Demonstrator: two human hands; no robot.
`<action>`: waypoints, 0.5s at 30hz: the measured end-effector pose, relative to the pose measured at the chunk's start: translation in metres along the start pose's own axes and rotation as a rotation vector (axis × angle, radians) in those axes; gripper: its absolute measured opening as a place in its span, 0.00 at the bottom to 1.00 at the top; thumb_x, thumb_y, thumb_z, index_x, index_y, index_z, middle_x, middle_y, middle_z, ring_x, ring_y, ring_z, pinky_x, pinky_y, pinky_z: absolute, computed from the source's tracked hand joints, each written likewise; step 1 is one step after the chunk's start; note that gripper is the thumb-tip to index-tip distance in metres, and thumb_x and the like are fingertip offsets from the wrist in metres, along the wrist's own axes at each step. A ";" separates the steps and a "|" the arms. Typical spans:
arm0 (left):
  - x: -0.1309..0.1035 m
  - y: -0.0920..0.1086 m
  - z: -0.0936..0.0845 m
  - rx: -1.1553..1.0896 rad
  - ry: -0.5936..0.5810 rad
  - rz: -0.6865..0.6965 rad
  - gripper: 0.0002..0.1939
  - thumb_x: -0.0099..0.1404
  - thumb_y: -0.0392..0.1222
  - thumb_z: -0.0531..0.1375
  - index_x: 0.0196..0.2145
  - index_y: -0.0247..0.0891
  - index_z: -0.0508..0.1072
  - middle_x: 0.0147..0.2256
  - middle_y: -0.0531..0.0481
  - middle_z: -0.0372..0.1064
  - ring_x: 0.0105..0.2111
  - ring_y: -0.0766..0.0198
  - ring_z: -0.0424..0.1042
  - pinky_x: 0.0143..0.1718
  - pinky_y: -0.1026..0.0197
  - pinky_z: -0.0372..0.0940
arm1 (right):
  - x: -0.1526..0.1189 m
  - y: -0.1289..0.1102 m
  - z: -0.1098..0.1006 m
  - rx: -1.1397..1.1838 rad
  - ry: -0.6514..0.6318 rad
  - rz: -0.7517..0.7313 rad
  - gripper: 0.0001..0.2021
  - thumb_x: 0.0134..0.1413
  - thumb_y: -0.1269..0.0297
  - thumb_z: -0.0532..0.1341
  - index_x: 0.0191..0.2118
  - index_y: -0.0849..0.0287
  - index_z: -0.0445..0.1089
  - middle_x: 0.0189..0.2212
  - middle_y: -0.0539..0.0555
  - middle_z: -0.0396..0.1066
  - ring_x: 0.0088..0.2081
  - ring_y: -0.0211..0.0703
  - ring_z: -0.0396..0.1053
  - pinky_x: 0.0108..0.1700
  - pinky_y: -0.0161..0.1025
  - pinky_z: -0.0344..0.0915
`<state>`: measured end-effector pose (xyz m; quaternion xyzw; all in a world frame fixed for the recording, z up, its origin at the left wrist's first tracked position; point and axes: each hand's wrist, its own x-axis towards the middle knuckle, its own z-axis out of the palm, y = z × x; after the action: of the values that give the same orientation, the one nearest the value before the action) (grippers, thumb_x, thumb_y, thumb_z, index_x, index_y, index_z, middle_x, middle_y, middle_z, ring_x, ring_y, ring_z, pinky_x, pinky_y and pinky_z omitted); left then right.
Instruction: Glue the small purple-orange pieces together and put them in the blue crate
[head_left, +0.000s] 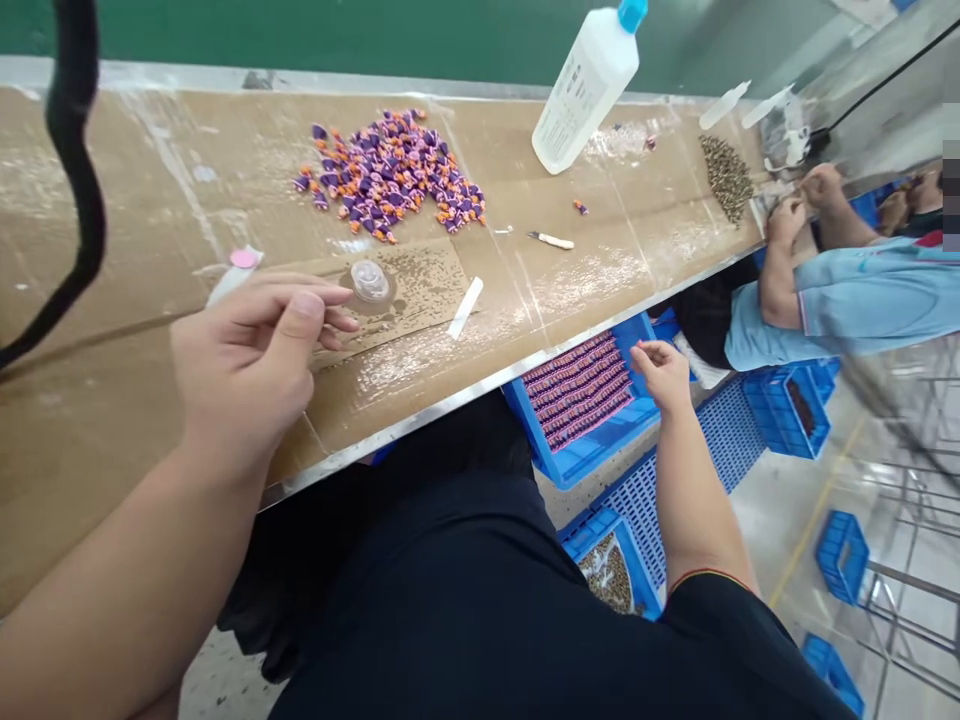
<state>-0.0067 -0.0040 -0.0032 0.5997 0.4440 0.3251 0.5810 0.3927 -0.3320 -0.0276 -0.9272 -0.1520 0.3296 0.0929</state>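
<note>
My left hand (255,360) is above the cardboard-covered table (600,260), thumb against curled fingers; anything between them is too small to name. It is just left of a small clear round dish (370,281) on a wet, speckled cardboard piece (431,280). My right hand (664,375) is past the table edge, over the right side of a blue crate (574,465). Its thumb and index finger pinch a tiny reddish thing that I cannot make out. Rows of small purple and pink pieces (577,390) fill that crate. Similar purple and orange pieces (397,175) form a loose pile behind the dish.
A large white bottle (581,95) with a blue cap stands at the back. A white-handled knife (553,241) and a white strip (466,307) lie nearer. A black cable (75,150) hangs at left. A person in light blue (862,300) works at right beside small brown pieces (726,180).
</note>
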 end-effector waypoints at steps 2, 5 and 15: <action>0.000 0.000 0.000 0.026 -0.003 0.001 0.13 0.74 0.50 0.69 0.40 0.38 0.87 0.36 0.45 0.81 0.26 0.73 0.77 0.28 0.72 0.74 | 0.003 0.030 -0.013 -0.158 -0.055 0.109 0.21 0.62 0.44 0.64 0.41 0.60 0.74 0.30 0.56 0.78 0.33 0.46 0.77 0.40 0.42 0.77; 0.001 -0.001 0.001 0.053 -0.008 0.030 0.13 0.73 0.50 0.69 0.40 0.36 0.87 0.35 0.45 0.81 0.26 0.72 0.77 0.27 0.71 0.74 | 0.006 0.057 -0.021 -0.416 -0.155 0.250 0.14 0.62 0.53 0.66 0.38 0.61 0.78 0.25 0.55 0.76 0.33 0.47 0.77 0.42 0.40 0.74; 0.005 -0.019 0.000 0.131 0.080 -0.019 0.23 0.68 0.61 0.72 0.37 0.34 0.87 0.30 0.44 0.80 0.23 0.71 0.75 0.26 0.70 0.71 | 0.030 0.080 -0.002 -0.997 -0.442 0.347 0.13 0.70 0.65 0.65 0.54 0.65 0.82 0.56 0.70 0.79 0.57 0.55 0.78 0.60 0.48 0.73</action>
<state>-0.0076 -0.0003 -0.0224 0.6188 0.4930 0.3136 0.5251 0.4339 -0.3965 -0.0657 -0.7792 -0.1505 0.4148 -0.4451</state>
